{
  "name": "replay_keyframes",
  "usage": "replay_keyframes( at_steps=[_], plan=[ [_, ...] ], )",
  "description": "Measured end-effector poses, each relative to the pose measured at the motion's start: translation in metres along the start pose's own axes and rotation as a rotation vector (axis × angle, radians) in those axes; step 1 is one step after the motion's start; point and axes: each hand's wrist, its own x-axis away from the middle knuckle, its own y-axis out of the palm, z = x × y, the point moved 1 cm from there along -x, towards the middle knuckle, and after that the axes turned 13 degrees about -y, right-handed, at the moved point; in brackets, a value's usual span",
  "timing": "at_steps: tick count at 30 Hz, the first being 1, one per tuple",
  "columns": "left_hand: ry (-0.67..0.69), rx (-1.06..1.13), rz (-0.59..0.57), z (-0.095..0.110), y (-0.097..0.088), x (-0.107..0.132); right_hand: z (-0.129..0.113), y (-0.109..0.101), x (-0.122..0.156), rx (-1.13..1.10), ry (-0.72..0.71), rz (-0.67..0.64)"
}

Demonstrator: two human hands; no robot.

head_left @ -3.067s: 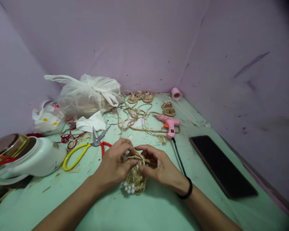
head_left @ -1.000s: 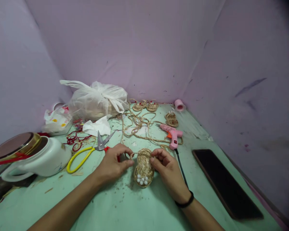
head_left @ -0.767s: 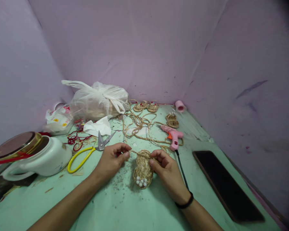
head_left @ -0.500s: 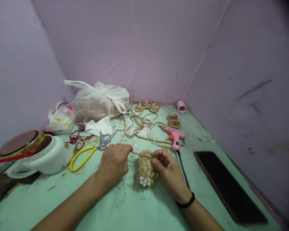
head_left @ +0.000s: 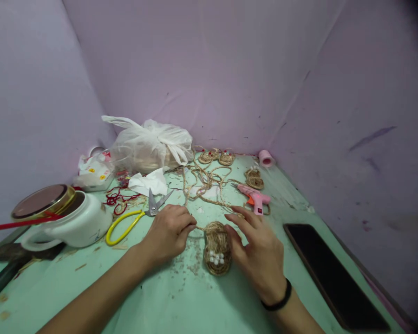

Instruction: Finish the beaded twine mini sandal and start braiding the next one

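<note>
A small woven jute sandal [head_left: 216, 246] with white beads at its near end lies flat on the green table [head_left: 181, 301]. My left hand [head_left: 169, 232] rests just left of it, fingers curled and pinching a thin jute strand that runs to the sandal's far end. My right hand [head_left: 259, 250] lies to the right of the sandal, fingers stretched out and apart, the thumb touching the sandal's side.
Yellow and red handled scissors [head_left: 135, 217] lie left of my hands. A pink glue gun [head_left: 254, 200] and loose jute cord [head_left: 205, 183] sit behind. A black phone [head_left: 329, 273] lies at the right. A white pot [head_left: 69, 222], plastic bag [head_left: 149, 146] and several finished sandals [head_left: 218, 158] stand farther off.
The sandal was put down flat on the table. My right hand let go of the strand and opened beside the sandal. My left hand keeps pinching the strand.
</note>
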Motion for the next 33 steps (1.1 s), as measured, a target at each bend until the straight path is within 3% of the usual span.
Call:
replay_keyframes(
  at_steps=[4, 7, 10, 12, 15, 17, 20, 22, 33],
  plan=[
    [0.008, 0.069, 0.018, 0.007, 0.0, 0.001, -0.01, 0.016, -0.015, -0.384, 0.039, -0.215],
    [-0.116, 0.159, 0.066, 0.006, 0.001, 0.002, -0.012, 0.03, -0.021, -0.53, 0.148, -0.31],
    [-0.247, 0.312, 0.056, 0.001, 0.003, 0.002, -0.009, 0.035, -0.018, -0.525, 0.197, -0.274],
    [-0.227, 0.384, 0.004, 0.0, 0.005, 0.001, -0.007, 0.033, -0.015, -0.516, 0.208, -0.256],
    [-0.131, 0.31, -0.043, 0.002, 0.003, -0.001, -0.003, 0.028, -0.012, -0.498, 0.188, -0.232],
    [-0.12, 0.293, -0.135, 0.005, 0.001, -0.003, -0.001, 0.027, -0.011, -0.494, 0.164, -0.219],
    [-0.161, 0.457, -0.341, 0.008, -0.003, -0.007, 0.0, 0.029, -0.01, -0.514, 0.131, -0.216],
    [-0.167, 0.533, -0.402, 0.006, -0.003, -0.008, 0.0, 0.03, -0.009, -0.533, 0.113, -0.215],
    [-0.225, 0.323, -0.284, -0.011, 0.014, -0.013, 0.002, 0.026, -0.011, -0.599, 0.116, -0.224]
  ],
)
